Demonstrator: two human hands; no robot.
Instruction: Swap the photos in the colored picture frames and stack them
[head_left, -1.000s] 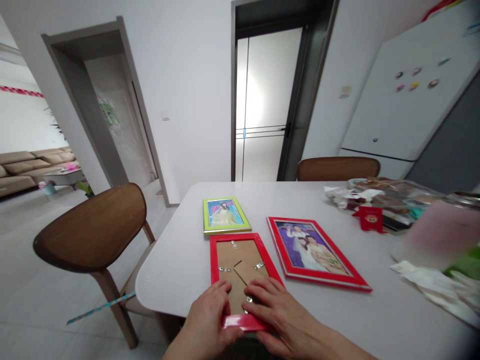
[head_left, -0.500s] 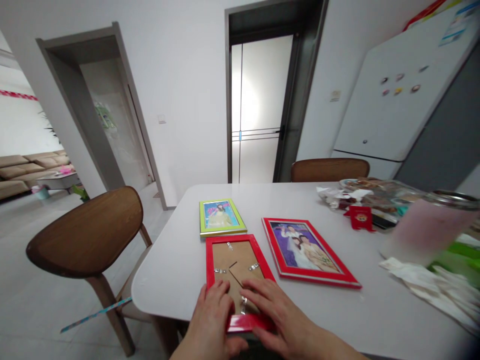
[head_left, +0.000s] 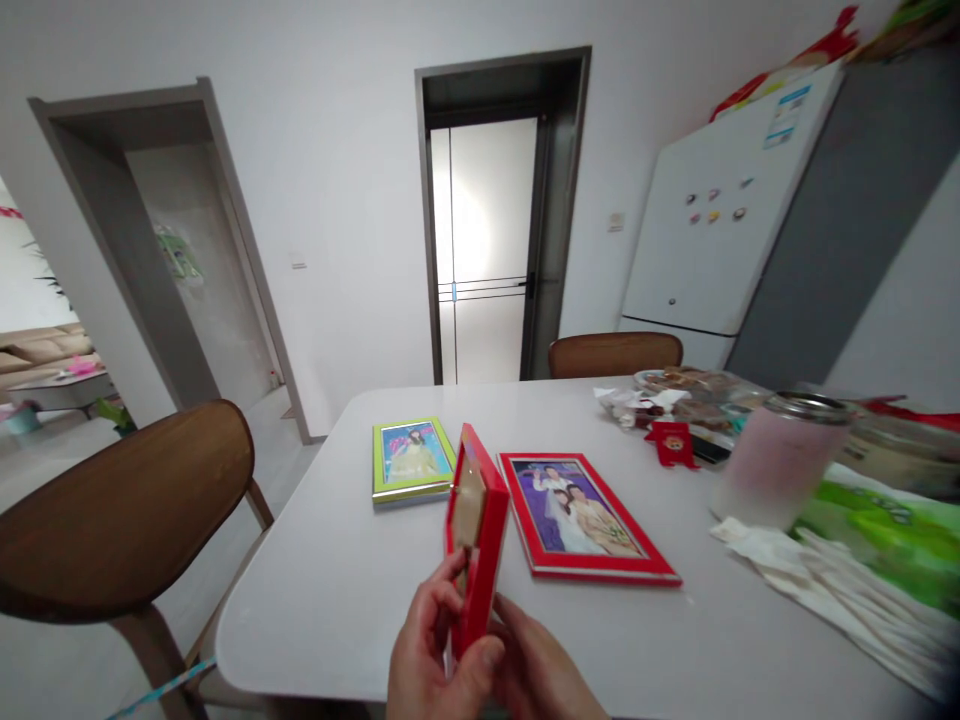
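A red picture frame [head_left: 486, 540] stands on edge above the near part of the white table, its brown backing turned to the left. My left hand [head_left: 439, 635] grips its lower left side, fingers on the backing and thumb on the red edge. Behind it, my right hand [head_left: 544, 655] is closed at the lower right side, its fingertips partly hidden by the frame. To the right lies a second red picture frame [head_left: 521, 520] with a wedding photo, face up. A yellow-green picture frame [head_left: 384, 490] with a photo of a person in a dress lies to the left.
On the right of the white table [head_left: 337, 590] are a pink frosted jar [head_left: 784, 465], white gloves or cloth [head_left: 817, 570], a green packet [head_left: 877, 530], a small red packet [head_left: 673, 445] and plastic bags [head_left: 694, 385]. Wooden chairs stand left [head_left: 127, 500] and at the far side [head_left: 615, 353].
The red frame, lying back up under both hands before, is now lifted and turned on edge between them. The view has shifted to the right.
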